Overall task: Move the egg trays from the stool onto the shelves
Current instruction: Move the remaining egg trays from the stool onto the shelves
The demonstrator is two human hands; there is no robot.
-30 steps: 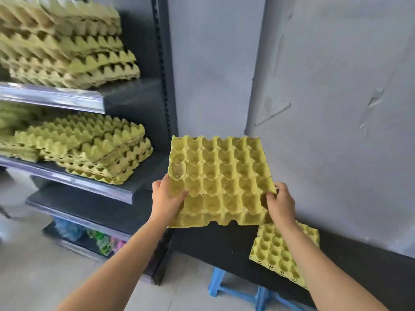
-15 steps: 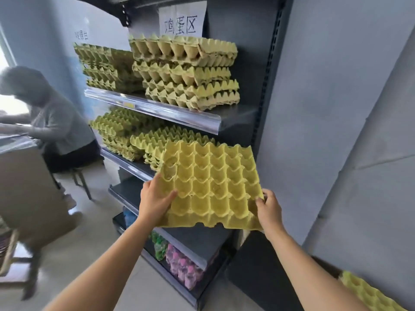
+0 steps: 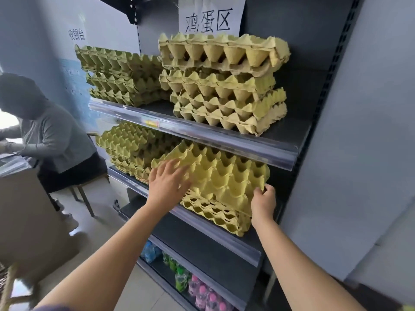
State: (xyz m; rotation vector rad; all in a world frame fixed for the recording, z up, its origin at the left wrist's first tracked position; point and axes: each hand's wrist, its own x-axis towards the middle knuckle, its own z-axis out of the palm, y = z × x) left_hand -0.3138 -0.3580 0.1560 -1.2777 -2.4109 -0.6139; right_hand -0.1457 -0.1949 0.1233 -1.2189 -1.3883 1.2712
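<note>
The dark shelving unit (image 3: 314, 63) carries piles of yellow trays on two levels. On the middle shelf (image 3: 202, 223), the egg tray (image 3: 224, 176) lies tilted atop the right-hand stack (image 3: 215, 215), below the upper shelf (image 3: 202, 131). The left hand (image 3: 168, 180) rests on its left part, fingers spread straight. The right hand (image 3: 262, 203) pinches its near right corner with curled fingers.

The tray (image 3: 220, 176) is bright yellow with rows of little cups all over, and the stacks (image 3: 224, 86) are a duller yellow-green with the same bumpy rows. The shelves (image 3: 290, 133) are dark grey with shiny silver front strips, and the sign (image 3: 211, 16) is white with black writing. The bottles (image 3: 190, 286) are green and pink, the wall (image 3: 359, 131) is pale grey, and a person's top (image 3: 51, 140) is grey.
</note>
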